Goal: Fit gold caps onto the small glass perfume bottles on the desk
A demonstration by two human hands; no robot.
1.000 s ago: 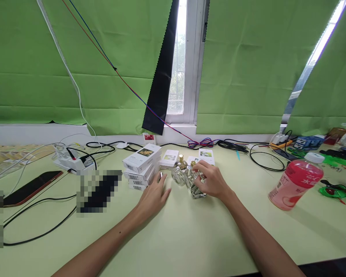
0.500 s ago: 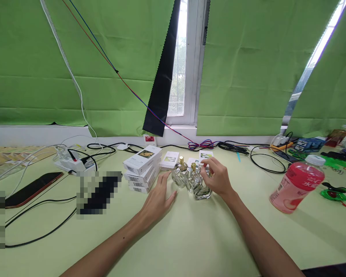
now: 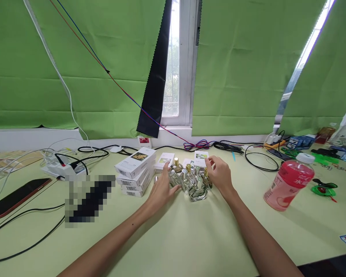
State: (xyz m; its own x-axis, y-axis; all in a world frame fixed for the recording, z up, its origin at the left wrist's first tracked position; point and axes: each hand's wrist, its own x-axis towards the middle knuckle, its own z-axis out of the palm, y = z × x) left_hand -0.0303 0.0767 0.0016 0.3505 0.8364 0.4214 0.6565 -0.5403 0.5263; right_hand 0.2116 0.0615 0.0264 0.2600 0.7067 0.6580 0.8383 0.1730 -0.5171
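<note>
A cluster of clear glass perfume bottles (image 3: 198, 193) with gold and silver caps stands close together on the table, between my two hands. My left hand (image 3: 160, 192) is at the cluster's left side, its fingers spread and thumb stretched toward the glass. Behind it, a small silver cap (image 3: 155, 179) peeks out. My right hand (image 3: 221, 175) hovers at the right edge of the bottles with loosely bent fingers; nothing shows between them. Its fingertips are close to a white box (image 3: 201, 161) with a green picture; whether they touch it I cannot tell.
Several white boxes (image 3: 136, 163) are stacked left of the bottles, and another white box (image 3: 163, 161) lies behind them. A pink drink bottle (image 3: 288, 184) stands right. A phone (image 3: 19, 197), power strip (image 3: 65, 169) and black cables (image 3: 261, 161) lie around.
The view has shifted slightly right. My right hand has drawn back to the right off the bottles, uncovering more caps. My left hand has moved up beside the cluster, fingers raised.
</note>
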